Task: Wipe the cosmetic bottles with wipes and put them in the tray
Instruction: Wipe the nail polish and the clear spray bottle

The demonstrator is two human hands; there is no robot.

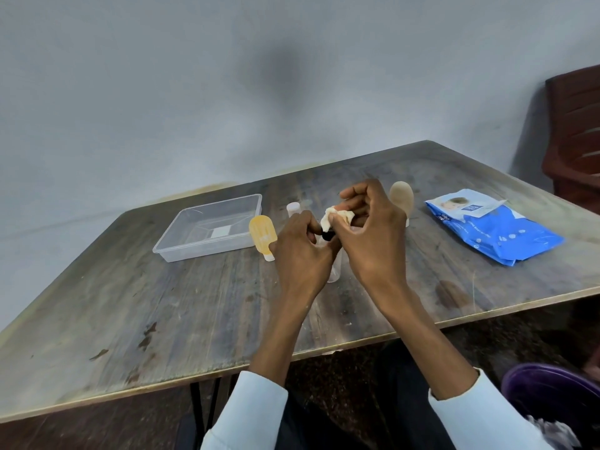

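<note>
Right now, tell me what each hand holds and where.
The left hand grips a clear bottle near its black cap. The right hand pinches a crumpled wipe against that cap.

Behind our left hand (300,251) and right hand (373,241), most of the clear bottle (334,274) is hidden; only its base and black cap show. Beyond our grip, a white bottle (293,207) is half covered.

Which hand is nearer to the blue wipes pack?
The right hand, which holds a wipe mid-table, left of the blue wipes pack. The left hand is farther left, beside the yellow tube.
</note>
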